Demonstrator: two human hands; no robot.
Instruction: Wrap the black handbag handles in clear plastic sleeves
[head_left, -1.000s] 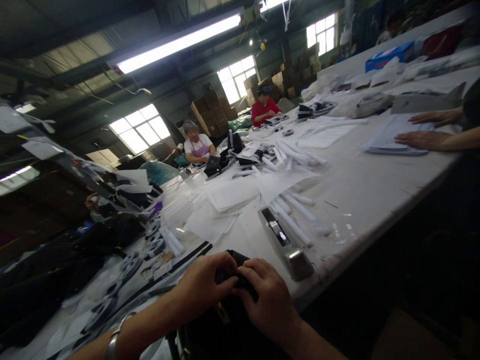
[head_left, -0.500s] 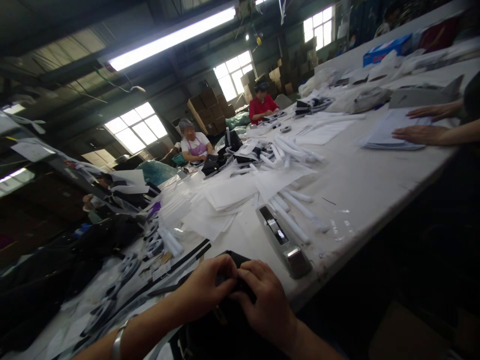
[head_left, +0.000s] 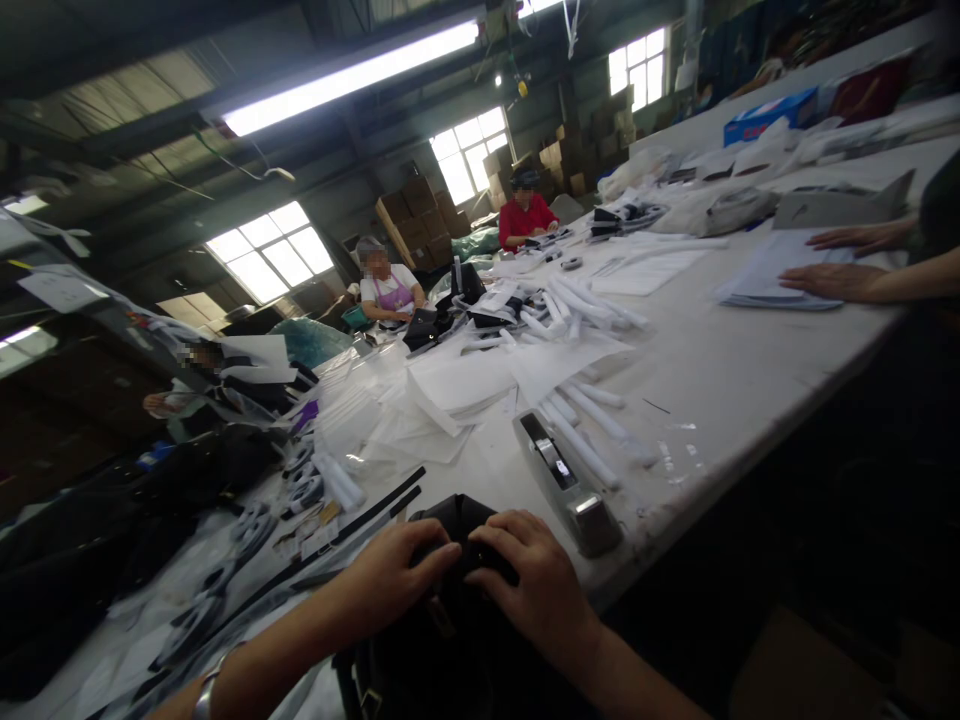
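Note:
A black bag (head_left: 457, 640) with small metal fittings stands at the near edge of the table, its lower part lost in shadow. My left hand (head_left: 409, 570) grips the left side of its top edge between thumb and fingers. On the right side of the same edge, my right hand (head_left: 529, 575) is closed with the thumb towards me. A dark fold of the bag rises between the two hands. Just beyond my right hand lies a grey tape dispenser (head_left: 568, 480).
White sheets (head_left: 465, 385) and white padded rolls (head_left: 592, 430) cover the table's middle. Black strips (head_left: 375, 505) and grey straps lie on the left. A co-worker's hands (head_left: 840, 270) rest on a paper stack (head_left: 772, 275) at right. Two people sit across the table.
My hands have moved slightly apart along the bag's top edge, and more of the black fold shows between and behind them. The tape dispenser has stayed in place.

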